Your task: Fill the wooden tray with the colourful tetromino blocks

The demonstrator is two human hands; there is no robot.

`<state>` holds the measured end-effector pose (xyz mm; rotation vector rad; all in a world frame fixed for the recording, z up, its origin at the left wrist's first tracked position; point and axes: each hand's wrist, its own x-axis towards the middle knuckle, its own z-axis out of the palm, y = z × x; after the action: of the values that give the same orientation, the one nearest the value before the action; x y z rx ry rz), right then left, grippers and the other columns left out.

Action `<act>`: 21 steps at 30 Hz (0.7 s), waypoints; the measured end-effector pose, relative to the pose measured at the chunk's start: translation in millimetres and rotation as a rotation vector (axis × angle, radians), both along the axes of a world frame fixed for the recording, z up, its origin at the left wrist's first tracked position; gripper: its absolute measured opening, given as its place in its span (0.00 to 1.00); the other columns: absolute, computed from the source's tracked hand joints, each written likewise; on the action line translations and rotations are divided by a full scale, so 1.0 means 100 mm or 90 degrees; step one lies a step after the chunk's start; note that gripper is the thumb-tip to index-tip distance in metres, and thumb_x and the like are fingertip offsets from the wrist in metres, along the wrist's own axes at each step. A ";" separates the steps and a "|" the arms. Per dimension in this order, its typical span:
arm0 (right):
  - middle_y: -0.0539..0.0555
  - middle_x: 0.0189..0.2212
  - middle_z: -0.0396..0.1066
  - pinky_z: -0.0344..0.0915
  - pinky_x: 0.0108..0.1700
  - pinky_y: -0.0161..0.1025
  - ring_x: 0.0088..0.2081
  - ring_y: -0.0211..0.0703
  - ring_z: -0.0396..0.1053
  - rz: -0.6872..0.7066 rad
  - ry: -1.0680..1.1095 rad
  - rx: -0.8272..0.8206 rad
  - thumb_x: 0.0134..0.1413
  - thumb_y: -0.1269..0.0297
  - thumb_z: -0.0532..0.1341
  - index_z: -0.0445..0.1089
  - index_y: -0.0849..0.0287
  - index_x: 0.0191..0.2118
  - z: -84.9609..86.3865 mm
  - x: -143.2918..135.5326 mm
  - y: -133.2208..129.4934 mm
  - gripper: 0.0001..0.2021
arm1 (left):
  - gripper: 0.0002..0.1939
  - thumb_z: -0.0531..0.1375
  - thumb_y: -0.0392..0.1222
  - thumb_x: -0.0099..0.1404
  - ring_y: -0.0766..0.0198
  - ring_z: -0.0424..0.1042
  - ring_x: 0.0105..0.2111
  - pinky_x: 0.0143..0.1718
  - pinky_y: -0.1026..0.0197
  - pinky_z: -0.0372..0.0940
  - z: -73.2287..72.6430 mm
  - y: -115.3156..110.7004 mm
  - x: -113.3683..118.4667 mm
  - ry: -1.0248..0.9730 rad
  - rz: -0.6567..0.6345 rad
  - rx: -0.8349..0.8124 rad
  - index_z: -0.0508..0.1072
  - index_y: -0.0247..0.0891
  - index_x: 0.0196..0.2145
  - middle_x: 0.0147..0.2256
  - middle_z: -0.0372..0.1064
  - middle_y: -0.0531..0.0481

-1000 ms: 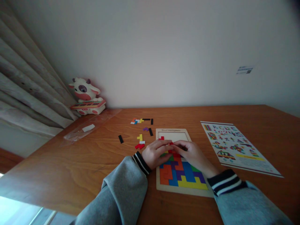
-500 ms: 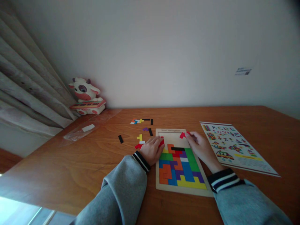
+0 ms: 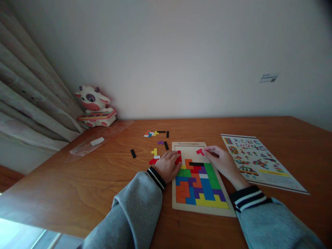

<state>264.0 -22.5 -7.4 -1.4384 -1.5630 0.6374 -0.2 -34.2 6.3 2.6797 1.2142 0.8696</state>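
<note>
A wooden puzzle board (image 3: 204, 210) lies in front of me, its lower part filled with coloured block pieces. My right hand (image 3: 220, 159) pinches an angular red puzzle piece (image 3: 199, 151) above the bare upper part of the board. At the board's upper left edge, my left hand (image 3: 168, 166) has its fingers bent around another red puzzle piece (image 3: 179, 156), partly hidden by them. A black bar piece (image 3: 196, 164) tops the filled rows, with an orange piece (image 3: 188, 162) beside it.
Loose pieces lie left of the board, among them a yellow piece (image 3: 155, 151), a purple piece (image 3: 160, 142) and a black piece (image 3: 133, 153). A printed pattern sheet (image 3: 261, 160) is at right. A toy cow (image 3: 95, 107) and clear plastic bag (image 3: 88, 147) sit back left.
My right hand has moved slightly left and down with its red puzzle piece, which now shows at a different angle. The left hand has stayed nearly still.
</note>
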 end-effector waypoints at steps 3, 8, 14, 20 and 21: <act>0.57 0.37 0.79 0.72 0.43 0.48 0.39 0.51 0.77 0.034 0.009 -0.005 0.55 0.52 0.62 0.73 0.55 0.37 0.07 -0.07 -0.06 0.13 | 0.15 0.56 0.42 0.68 0.51 0.70 0.52 0.54 0.47 0.68 0.01 0.00 0.00 -0.002 0.003 0.011 0.71 0.35 0.50 0.50 0.71 0.39; 0.56 0.35 0.78 0.72 0.39 0.44 0.36 0.48 0.76 0.090 -0.007 -0.012 0.56 0.51 0.61 0.72 0.55 0.36 0.11 -0.23 -0.12 0.12 | 0.15 0.54 0.42 0.70 0.53 0.69 0.53 0.56 0.47 0.67 0.06 -0.02 0.02 0.010 -0.076 0.045 0.72 0.37 0.50 0.52 0.71 0.42; 0.55 0.31 0.77 0.70 0.35 0.43 0.32 0.47 0.74 0.083 -0.101 0.020 0.57 0.53 0.60 0.73 0.55 0.35 0.02 -0.24 -0.09 0.12 | 0.15 0.51 0.43 0.72 0.59 0.73 0.50 0.54 0.54 0.68 0.07 -0.06 0.06 0.052 -0.221 0.032 0.73 0.39 0.50 0.50 0.74 0.45; 0.55 0.33 0.76 0.68 0.39 0.45 0.36 0.48 0.73 0.083 -0.223 0.094 0.57 0.55 0.61 0.74 0.55 0.33 -0.02 -0.20 -0.06 0.10 | 0.15 0.51 0.43 0.72 0.60 0.73 0.50 0.53 0.56 0.68 0.07 -0.06 0.06 0.051 -0.217 0.022 0.73 0.40 0.50 0.51 0.74 0.46; 0.55 0.34 0.76 0.68 0.40 0.45 0.36 0.48 0.73 0.085 -0.232 0.095 0.57 0.56 0.61 0.75 0.55 0.33 -0.02 -0.20 -0.06 0.10 | 0.15 0.51 0.43 0.72 0.60 0.73 0.50 0.53 0.56 0.68 0.07 -0.06 0.06 0.052 -0.215 0.020 0.73 0.40 0.50 0.51 0.74 0.46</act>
<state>243.7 -28.4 -9.1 -1.3991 -1.9588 0.3366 5.8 -40.6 13.4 2.8503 0.7278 0.7396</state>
